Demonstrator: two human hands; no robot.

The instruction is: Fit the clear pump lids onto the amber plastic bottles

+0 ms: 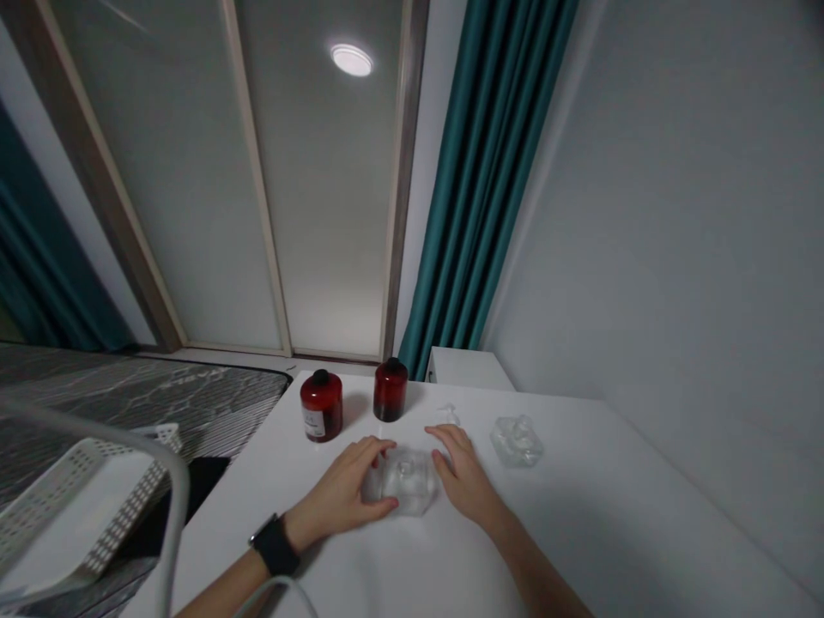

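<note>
In the head view, the left hand [351, 493] and right hand [467, 481] close on a clear bottle [407, 482] from either side, fingers curled against its walls, in the middle of the white table [579, 532]. Two dark red bottles [321, 405] stand together near the table's far edge. A second clear bottle [517, 440] lies just right of the right hand, and a white perforated basket [77, 506] sits beyond the left edge.

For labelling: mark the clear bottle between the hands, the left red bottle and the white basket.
Near clear bottle [407, 481]: head view, on its clear top face.
Left red bottle [321, 410]: head view, middle of its body.
Basket [122, 519]: head view, on its perforated side wall.
</note>
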